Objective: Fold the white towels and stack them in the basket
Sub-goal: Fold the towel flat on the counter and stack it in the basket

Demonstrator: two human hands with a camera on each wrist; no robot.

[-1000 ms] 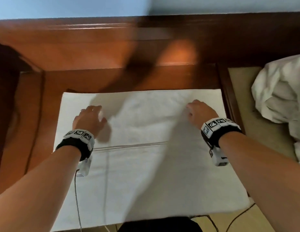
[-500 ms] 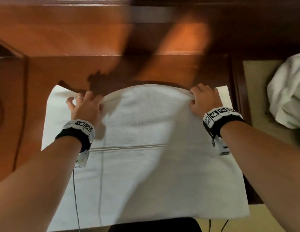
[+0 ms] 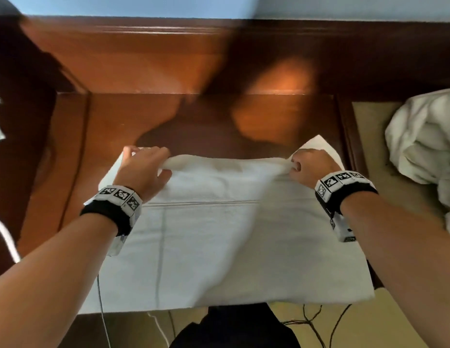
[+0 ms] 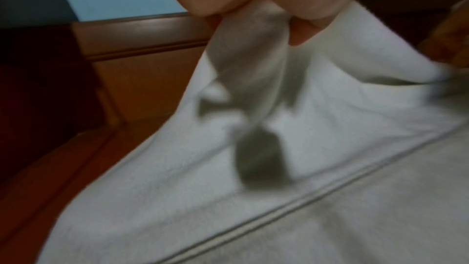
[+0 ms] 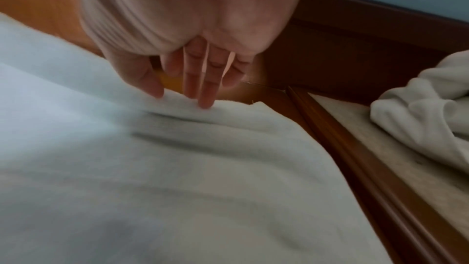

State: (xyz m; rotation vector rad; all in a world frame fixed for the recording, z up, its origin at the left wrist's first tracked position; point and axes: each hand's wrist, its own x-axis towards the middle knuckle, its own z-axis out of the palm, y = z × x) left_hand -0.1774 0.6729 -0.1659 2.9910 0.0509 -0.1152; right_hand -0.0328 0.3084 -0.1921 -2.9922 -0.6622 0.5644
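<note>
A white towel (image 3: 219, 247) with a thin stitched stripe lies spread on the brown wooden table (image 3: 113, 116). Its far edge is raised and pulled toward me. My left hand (image 3: 143, 169) grips that edge at the left, and the left wrist view shows a bunch of the towel (image 4: 251, 51) held in its fingers. My right hand (image 3: 306, 167) pinches the edge at the right; the right wrist view shows thumb and fingertips (image 5: 205, 103) closed on the towel's (image 5: 177, 178) fold. No basket is in view.
A heap of crumpled white towels (image 3: 424, 151) lies on a beige surface (image 3: 369, 126) to the right, beyond the table's raised wooden rim (image 3: 344, 126). A wooden back panel (image 3: 143, 54) rises behind the table. Thin cables (image 3: 317, 325) hang below the front edge.
Both hands reached the towel's far edge, took hold of it, and have pulled it toward me, baring more of the table behind it.
</note>
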